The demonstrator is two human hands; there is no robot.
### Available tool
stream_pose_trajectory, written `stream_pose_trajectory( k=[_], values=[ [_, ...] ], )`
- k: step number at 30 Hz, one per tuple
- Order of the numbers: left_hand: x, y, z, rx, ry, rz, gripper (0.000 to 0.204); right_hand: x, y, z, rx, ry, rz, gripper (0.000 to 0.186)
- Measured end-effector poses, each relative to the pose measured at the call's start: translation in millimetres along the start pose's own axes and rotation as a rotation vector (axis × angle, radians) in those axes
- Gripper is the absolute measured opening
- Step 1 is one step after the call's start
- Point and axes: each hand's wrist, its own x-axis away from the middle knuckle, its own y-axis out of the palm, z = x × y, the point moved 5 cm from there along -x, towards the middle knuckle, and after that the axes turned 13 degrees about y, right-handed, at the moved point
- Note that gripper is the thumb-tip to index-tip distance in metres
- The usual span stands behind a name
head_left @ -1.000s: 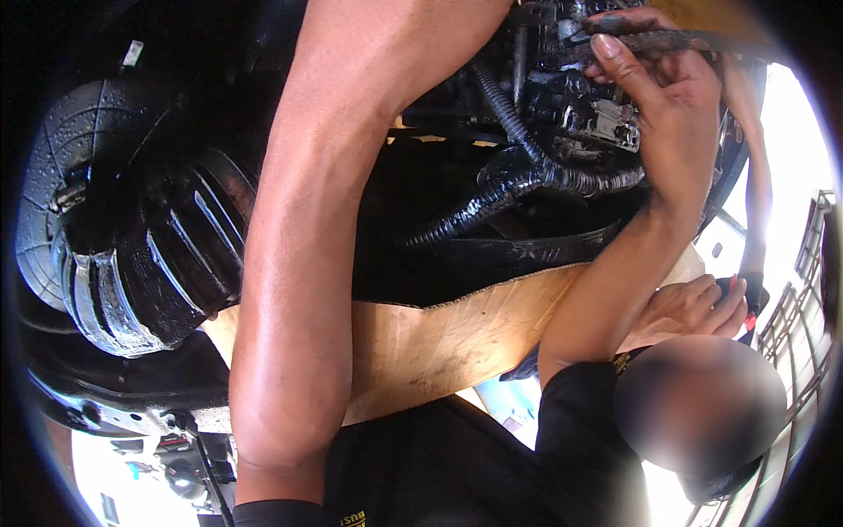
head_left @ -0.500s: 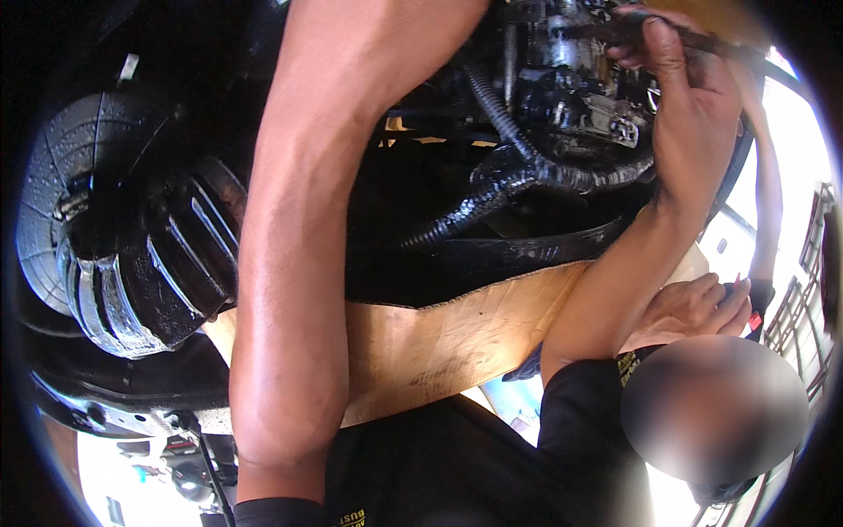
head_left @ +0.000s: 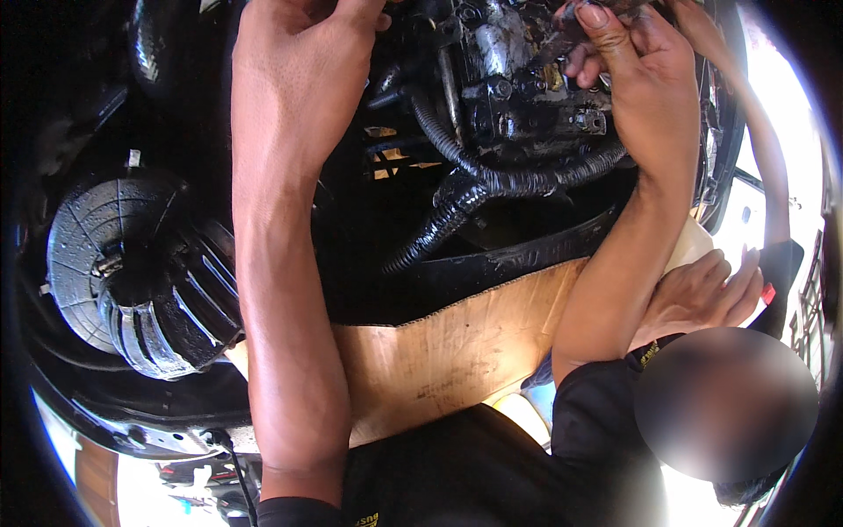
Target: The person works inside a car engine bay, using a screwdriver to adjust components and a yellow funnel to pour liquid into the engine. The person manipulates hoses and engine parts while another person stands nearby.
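My left hand (head_left: 303,66) is at the upper edge over the dark engine bay; its fingertips are mostly cut off, so what they hold cannot be told. My right hand (head_left: 637,66) is closed, thumb against fingers, over the wet black engine (head_left: 500,66). Something dark is in its grip, largely hidden and cut off by the upper edge. Between my forearms runs a branching wiring harness (head_left: 505,182) in black corrugated sleeving. A brown cardboard sheet (head_left: 448,360) lies along the near edge of the bay, beneath my arms.
A round, ribbed black housing (head_left: 167,272), beaded with water, sits at the left. Below it runs the body's metal front edge (head_left: 167,439) with a thin rod. Close on the right, another person's hand (head_left: 702,294) is beside a pale object, and their other arm (head_left: 751,105) reaches the engine.
My left hand has drawn back toward me and come into view. My right hand has shifted left and slightly up; the long dark object in it shows less. The whole view has shifted.
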Motion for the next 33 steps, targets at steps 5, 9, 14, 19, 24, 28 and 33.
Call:
stream_pose_trajectory(
  k=[5, 9, 14, 19, 24, 28, 33],
  values=[
    [0, 10, 6, -0.043, 0.035, 0.018, 0.017, 10, -35, 26, 0.254, 0.109, -0.049, 0.064],
    [-3, 0, 0, -0.022, -0.012, -0.041, 0.017, 1, 29, -5, 0.561, 0.267, 0.229, 0.050],
    [-5, 3, 1, 0.064, 0.020, -0.069, 0.017, 10, 6, 12, 0.355, 0.267, 0.192, 0.041],
    [0, 7, 11, -0.126, 0.056, -0.030, 0.019, -36, 117, -62, 1.349, 0.257, 0.520, 0.034],
    [4, 6, 16, -0.184, 0.054, -0.008, 0.021, -30, 109, -35, 1.570, 0.204, 0.461, 0.027],
    [6, 3, 14, -0.062, -0.026, -0.050, 0.021, -25, 134, -71, 1.685, 0.846, 0.607, 0.031],
    [1, -9, 14, -0.153, 0.069, -0.028, 0.024, -46, 130, -49, 1.039, 0.227, 0.382, 0.018]
  ],
)
